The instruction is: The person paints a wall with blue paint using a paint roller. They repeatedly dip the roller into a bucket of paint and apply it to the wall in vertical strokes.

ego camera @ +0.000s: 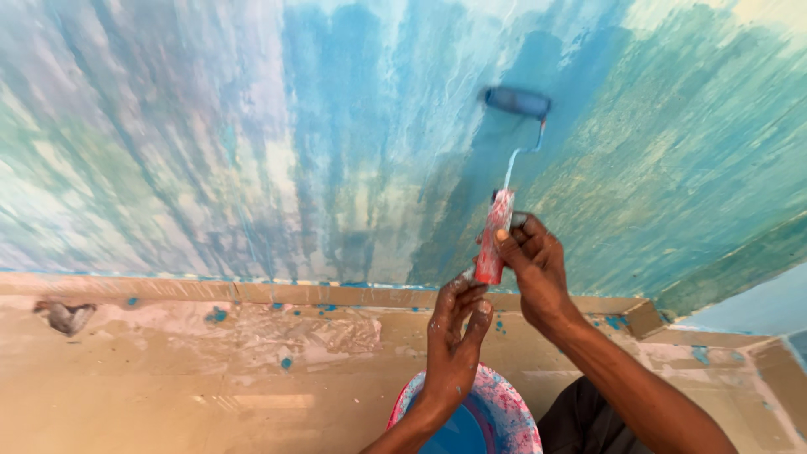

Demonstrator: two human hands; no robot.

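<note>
My right hand (535, 267) grips the red, paint-spattered handle of a paint roller (496, 235). Its metal arm rises to a blue roller sleeve (517, 102) that lies against the wall (252, 143), over a darker wet blue band. My left hand (455, 329) touches the bottom end of the handle with its fingertips, fingers loosely curled. The wall is streaked in blue, teal and pale patches.
A red bucket (504, 408) spattered with paint and holding blue paint sits below my left hand. Brown cardboard (168, 378) with plastic sheeting and blue drips covers the floor along the wall's base. A corner with another blue wall (756, 307) lies at right.
</note>
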